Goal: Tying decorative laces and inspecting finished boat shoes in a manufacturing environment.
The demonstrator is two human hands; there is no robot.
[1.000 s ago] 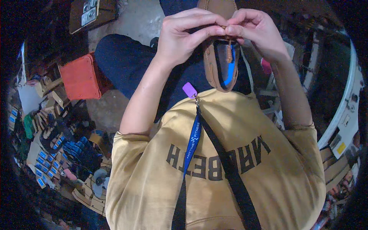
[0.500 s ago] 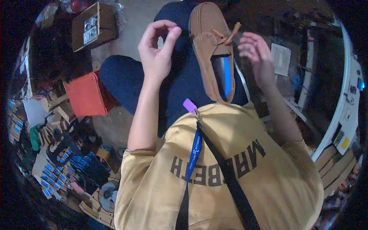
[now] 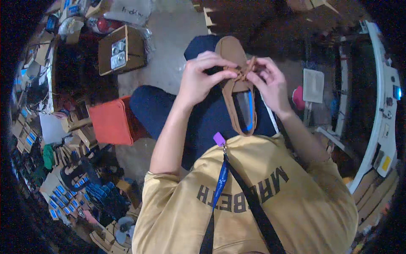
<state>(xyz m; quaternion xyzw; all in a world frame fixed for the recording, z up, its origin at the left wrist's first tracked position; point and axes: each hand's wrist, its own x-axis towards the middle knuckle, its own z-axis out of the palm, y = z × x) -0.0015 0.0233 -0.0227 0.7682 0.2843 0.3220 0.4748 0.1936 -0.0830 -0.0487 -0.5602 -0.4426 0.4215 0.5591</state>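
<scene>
A tan moccasin [image 3: 231, 50] lies on my thigh, its toe pointing away from me and its opening toward me. Inside it shows a dark insole with a bright blue strip [image 3: 250, 106]. My left hand [image 3: 202, 78] pinches the brown shoelace [image 3: 241, 74] at the bow from the left side. From the right, my right hand [image 3: 270, 83] has thumb and fingers closed on the lace, one end of which sticks up between the fingertips. Both hands meet over the shoe's tongue, and the fingers partly hide the knot.
To the left stand a red-orange stool [image 3: 111, 122] and, farther off, a cardboard box [image 3: 134, 54] with silver round parts. Many shoe lasts and cartons crowd the lower left. A white machine table [image 3: 377, 84] curves along the right. A purple tag [image 3: 219, 138] hangs from my lanyard.
Both hands were apart from the shoe, one on each side; now they have come together on its lace. The view has shifted, so the shoe appears lower.
</scene>
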